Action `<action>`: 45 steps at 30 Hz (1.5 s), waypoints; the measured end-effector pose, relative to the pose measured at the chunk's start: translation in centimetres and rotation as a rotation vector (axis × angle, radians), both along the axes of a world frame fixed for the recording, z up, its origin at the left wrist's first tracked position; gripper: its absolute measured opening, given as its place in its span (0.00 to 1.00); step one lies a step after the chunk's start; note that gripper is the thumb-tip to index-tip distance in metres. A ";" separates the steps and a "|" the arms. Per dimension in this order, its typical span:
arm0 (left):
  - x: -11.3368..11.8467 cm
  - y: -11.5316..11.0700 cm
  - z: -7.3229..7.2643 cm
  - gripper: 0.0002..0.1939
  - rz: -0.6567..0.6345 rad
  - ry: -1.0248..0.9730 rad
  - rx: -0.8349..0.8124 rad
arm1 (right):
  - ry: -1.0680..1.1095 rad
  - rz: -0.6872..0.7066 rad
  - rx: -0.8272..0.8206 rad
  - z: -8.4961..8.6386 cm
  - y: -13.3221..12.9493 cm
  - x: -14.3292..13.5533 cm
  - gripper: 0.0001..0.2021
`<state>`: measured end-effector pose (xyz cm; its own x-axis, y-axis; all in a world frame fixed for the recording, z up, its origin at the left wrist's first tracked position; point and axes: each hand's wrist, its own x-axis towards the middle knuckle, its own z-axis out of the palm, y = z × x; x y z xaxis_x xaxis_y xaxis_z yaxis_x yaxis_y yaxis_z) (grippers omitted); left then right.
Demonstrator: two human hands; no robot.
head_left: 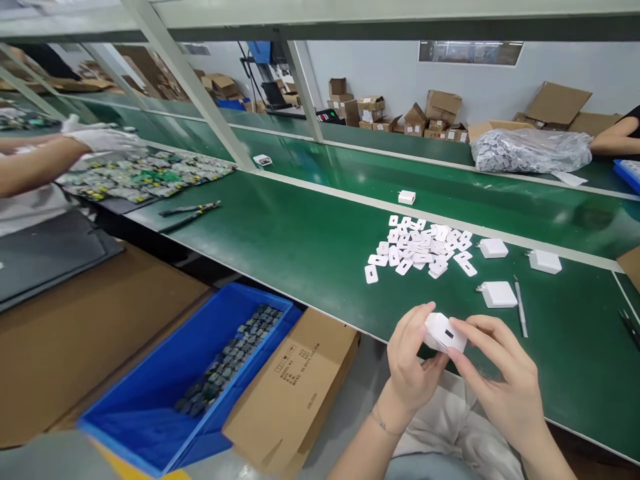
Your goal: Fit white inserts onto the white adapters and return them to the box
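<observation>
Between my two hands is a white USB charger (pixel 440 331), its end with a dark rectangular slot turned toward me. My left hand (pixel 413 350) is closed around its body. The thumb and fingers of my right hand (pixel 500 367) pinch the slotted end. Just beyond lies a loose heap of small white slotted end plates (pixel 420 247). Three white chargers with prongs lie to the right, the nearest charger (pixel 499 294) beside a slim craft knife (pixel 521 307). A smaller white charger (pixel 407 197) sits behind the heap.
A blue bin (pixel 200 373) with circuit boards stands below the bench's left edge, beside a cardboard box (pixel 295 380). Pliers (pixel 193 213) lie on the green bench. At left, a co-worker's gloved hands (pixel 100 137) reach over many boards. A filled plastic bag (pixel 530 148) rests at the back.
</observation>
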<state>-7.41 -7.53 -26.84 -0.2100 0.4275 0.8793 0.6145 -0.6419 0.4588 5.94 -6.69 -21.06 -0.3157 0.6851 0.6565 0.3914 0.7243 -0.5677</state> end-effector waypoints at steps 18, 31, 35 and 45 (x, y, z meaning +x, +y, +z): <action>0.9 0.2 0.0 0.33 -0.193 -0.069 -0.126 | 0.580 0.237 -0.759 -3.8 0.9 0.9 0.17; 2.3 1.2 2.8 0.30 -0.790 -0.825 -0.663 | 0.204 0.084 -0.349 -1.0 -0.2 3.8 0.22; 3.5 0.8 3.1 0.31 -0.765 -0.877 -0.613 | 0.195 -0.024 -0.189 -1.5 -0.5 3.2 0.21; 5.2 0.2 3.7 0.29 -0.752 -0.955 -0.638 | 0.285 -0.061 -0.065 -0.7 -0.4 2.9 0.15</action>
